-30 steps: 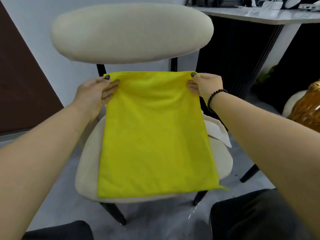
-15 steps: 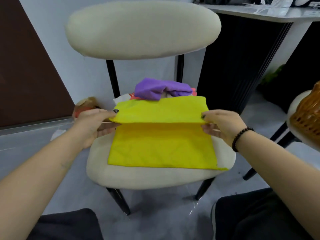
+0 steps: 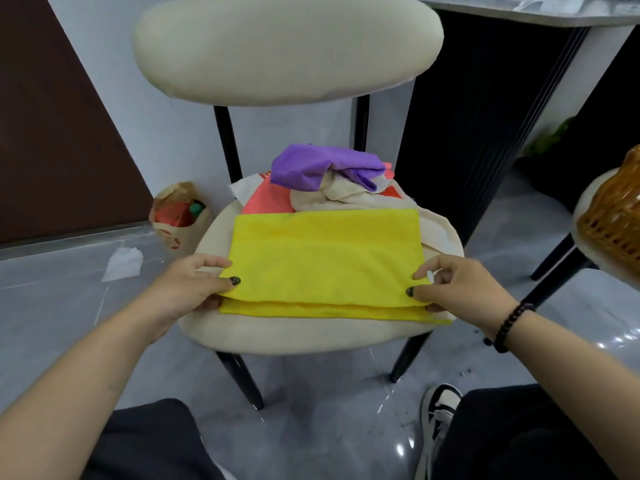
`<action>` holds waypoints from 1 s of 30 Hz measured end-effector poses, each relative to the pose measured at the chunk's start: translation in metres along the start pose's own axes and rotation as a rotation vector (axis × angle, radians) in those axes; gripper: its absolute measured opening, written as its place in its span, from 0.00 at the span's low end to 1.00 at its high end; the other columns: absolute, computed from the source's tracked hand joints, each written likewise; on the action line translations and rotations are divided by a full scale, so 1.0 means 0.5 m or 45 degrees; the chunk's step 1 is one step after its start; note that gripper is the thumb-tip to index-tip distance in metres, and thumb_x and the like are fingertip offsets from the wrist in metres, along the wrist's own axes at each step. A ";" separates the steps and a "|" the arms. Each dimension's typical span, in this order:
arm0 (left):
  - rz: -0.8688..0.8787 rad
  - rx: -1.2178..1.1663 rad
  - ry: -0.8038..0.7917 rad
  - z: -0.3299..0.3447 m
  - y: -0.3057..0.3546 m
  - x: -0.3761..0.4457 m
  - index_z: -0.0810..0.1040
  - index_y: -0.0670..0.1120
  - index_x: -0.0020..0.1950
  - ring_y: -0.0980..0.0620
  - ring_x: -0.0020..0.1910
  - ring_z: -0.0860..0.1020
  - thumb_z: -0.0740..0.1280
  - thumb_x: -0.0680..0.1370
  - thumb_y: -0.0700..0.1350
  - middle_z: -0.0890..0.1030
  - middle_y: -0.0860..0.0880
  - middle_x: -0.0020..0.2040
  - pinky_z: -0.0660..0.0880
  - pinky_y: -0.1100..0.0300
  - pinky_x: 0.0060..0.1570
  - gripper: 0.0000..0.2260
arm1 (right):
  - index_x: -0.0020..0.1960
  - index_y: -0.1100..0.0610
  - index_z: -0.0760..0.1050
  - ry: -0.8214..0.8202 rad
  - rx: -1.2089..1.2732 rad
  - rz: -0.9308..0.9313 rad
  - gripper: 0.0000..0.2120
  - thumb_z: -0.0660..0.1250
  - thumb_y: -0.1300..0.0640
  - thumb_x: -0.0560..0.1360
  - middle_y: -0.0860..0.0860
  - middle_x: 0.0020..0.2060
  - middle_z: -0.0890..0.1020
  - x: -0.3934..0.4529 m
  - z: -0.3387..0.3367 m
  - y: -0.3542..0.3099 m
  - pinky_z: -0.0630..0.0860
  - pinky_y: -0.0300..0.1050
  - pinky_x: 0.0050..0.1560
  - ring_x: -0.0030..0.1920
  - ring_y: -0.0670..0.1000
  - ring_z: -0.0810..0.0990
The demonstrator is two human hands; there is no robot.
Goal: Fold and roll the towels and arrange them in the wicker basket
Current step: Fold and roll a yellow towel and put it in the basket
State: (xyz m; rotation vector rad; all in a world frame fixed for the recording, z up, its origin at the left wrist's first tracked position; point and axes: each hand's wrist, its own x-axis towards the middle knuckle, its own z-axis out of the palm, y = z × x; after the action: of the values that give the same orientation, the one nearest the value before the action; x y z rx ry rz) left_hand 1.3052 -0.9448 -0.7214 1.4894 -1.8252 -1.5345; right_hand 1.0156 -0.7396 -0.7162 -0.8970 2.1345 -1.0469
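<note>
While each thumb lies on top of the cloth and the curled fingers tuck under its edge, the left hand (image 3: 188,289) pinches the near left corner of the yellow towel (image 3: 322,261) and the right hand (image 3: 457,289) pinches the near right corner. That towel is bright yellow, smooth and folded over on itself, its upper layer stopping just short of the lower layer's near edge, so a narrow strip of the under layer shows. It lies flat on the cream chair seat (image 3: 294,336), near the front. Behind it, touching its far edge, sits a heap of other cloths: a purple towel (image 3: 322,166) on top, a coral towel (image 3: 268,202) and a cream towel (image 3: 349,199) beneath, bunched so that their shapes are hard to tell. At the right edge the wicker basket (image 3: 613,223) is cut off by the frame, standing on another pale seat; what it holds cannot be seen.
</note>
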 end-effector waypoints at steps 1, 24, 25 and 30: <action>0.013 0.007 -0.002 0.001 0.000 -0.001 0.78 0.47 0.55 0.50 0.38 0.76 0.69 0.76 0.35 0.79 0.44 0.41 0.75 0.60 0.39 0.11 | 0.43 0.60 0.79 0.015 -0.057 -0.035 0.05 0.75 0.63 0.69 0.46 0.20 0.70 -0.001 0.001 0.003 0.78 0.40 0.34 0.22 0.41 0.70; 0.094 0.659 0.009 0.001 0.002 -0.013 0.71 0.48 0.62 0.54 0.32 0.77 0.76 0.70 0.44 0.79 0.52 0.28 0.68 0.59 0.33 0.24 | 0.43 0.50 0.80 0.145 -0.449 -0.177 0.06 0.74 0.59 0.70 0.48 0.40 0.75 -0.004 0.003 0.022 0.70 0.36 0.35 0.38 0.46 0.75; 0.065 0.722 0.008 -0.004 0.005 -0.012 0.71 0.49 0.62 0.53 0.36 0.79 0.77 0.69 0.46 0.81 0.49 0.33 0.70 0.59 0.35 0.26 | 0.45 0.50 0.80 0.143 -0.495 -0.195 0.06 0.74 0.58 0.70 0.48 0.44 0.74 -0.001 0.000 0.018 0.70 0.37 0.37 0.40 0.45 0.75; 0.170 0.961 0.160 -0.010 0.044 -0.005 0.75 0.50 0.59 0.51 0.42 0.78 0.76 0.69 0.54 0.77 0.49 0.41 0.71 0.56 0.38 0.22 | 0.59 0.53 0.77 0.217 -0.665 -0.296 0.16 0.73 0.56 0.71 0.52 0.60 0.70 0.034 -0.001 -0.006 0.69 0.42 0.59 0.59 0.52 0.72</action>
State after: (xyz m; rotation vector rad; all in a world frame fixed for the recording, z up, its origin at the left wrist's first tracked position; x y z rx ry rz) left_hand 1.2993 -0.9480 -0.6995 1.6463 -2.5056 -0.6761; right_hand 1.0061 -0.7537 -0.7169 -1.3646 2.5504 -0.6917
